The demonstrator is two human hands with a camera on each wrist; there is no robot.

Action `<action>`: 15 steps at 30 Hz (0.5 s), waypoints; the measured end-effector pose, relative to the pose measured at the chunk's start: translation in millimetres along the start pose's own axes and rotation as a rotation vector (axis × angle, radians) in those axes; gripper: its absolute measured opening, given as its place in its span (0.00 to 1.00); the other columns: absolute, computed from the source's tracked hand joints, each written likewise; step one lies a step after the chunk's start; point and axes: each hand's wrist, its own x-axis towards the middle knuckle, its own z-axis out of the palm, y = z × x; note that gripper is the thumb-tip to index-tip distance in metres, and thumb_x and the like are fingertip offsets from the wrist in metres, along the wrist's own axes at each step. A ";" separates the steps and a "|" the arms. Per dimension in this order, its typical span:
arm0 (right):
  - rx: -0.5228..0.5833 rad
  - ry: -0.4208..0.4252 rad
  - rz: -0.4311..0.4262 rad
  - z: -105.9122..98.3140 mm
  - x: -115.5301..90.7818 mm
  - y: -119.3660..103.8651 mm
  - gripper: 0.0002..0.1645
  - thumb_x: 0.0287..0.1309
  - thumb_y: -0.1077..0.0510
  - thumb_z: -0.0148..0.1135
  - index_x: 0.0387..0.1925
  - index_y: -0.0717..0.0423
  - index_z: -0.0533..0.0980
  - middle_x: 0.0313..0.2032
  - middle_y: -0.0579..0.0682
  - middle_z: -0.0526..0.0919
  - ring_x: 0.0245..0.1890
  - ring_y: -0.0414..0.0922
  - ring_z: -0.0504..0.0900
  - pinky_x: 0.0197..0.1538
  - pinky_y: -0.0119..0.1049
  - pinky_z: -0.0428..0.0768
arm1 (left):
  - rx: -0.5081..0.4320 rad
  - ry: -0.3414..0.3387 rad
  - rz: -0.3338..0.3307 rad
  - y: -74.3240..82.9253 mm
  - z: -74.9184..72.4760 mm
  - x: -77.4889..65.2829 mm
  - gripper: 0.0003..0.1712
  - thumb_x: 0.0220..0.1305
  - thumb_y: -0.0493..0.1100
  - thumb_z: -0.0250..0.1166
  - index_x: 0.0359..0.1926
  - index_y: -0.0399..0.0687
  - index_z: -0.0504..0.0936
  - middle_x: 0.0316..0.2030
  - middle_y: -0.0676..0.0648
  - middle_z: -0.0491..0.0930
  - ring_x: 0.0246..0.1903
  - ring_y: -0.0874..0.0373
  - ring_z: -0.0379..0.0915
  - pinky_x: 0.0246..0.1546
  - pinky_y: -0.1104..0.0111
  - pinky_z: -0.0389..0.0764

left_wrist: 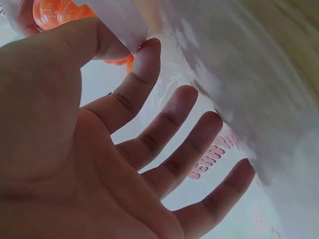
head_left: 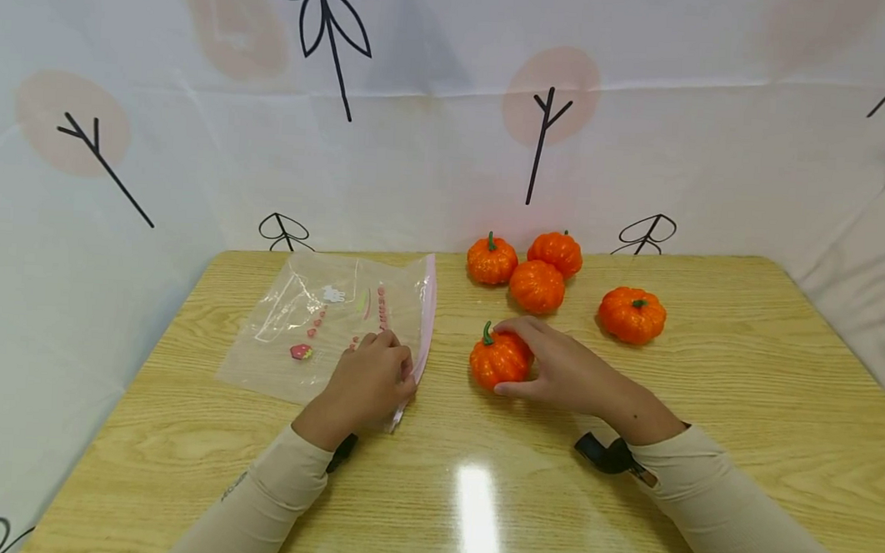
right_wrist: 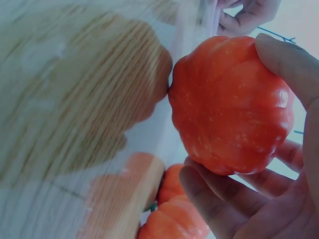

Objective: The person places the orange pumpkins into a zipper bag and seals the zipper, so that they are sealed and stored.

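My left hand (head_left: pixel 373 381) lies over the right side of a clear plastic zip bag (head_left: pixel 265 359) printed with strawberries and red lettering. In the left wrist view, its thumb and index finger pinch the bag's pink-edged mouth (left_wrist: pixel 119 27), the other fingers spread against the film. My right hand (head_left: pixel 569 368) grips a small orange pumpkin (head_left: pixel 496 364) with a green stem, thumb on the near side and fingers around the far side. The right wrist view shows that pumpkin (right_wrist: pixel 232 107) low over the wooden table, its underside facing the camera.
Three more orange pumpkins (head_left: pixel 536 287) cluster at the back edge of the wooden table (head_left: pixel 767 394). Another pumpkin (head_left: pixel 631 316) sits apart to their right. A white patterned cloth (head_left: pixel 434 159) hangs behind the table.
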 end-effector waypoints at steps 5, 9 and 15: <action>0.001 0.009 -0.010 0.9 -0.3 -0.7 0.44 0.52 0.43 0.74 0.66 0.50 0.65 0.66 0.57 0.70 0.58 0.53 0.78 0.62 0.56 0.75 | -0.028 0.010 0.023 0.9 0.5 0.3 0.08 0.58 0.46 0.65 0.24 0.54 0.77 0.40 0.49 0.78 0.41 0.52 0.72 0.36 0.55 0.76; 0.010 0.028 -0.028 1.5 -0.2 -1.5 0.45 0.52 0.44 0.75 0.66 0.51 0.64 0.66 0.57 0.70 0.60 0.53 0.77 0.63 0.56 0.74 | -0.051 0.021 0.052 2.6 1.3 0.8 0.06 0.55 0.46 0.65 0.25 0.53 0.77 0.35 0.51 0.76 0.37 0.53 0.71 0.35 0.59 0.74; 0.064 0.050 -0.046 2.9 0.7 -4.4 0.45 0.51 0.45 0.75 0.66 0.52 0.64 0.66 0.56 0.70 0.66 0.55 0.72 0.67 0.56 0.70 | -0.082 0.032 0.078 6.3 2.3 0.5 0.07 0.50 0.45 0.65 0.23 0.52 0.74 0.28 0.54 0.70 0.31 0.57 0.66 0.32 0.63 0.69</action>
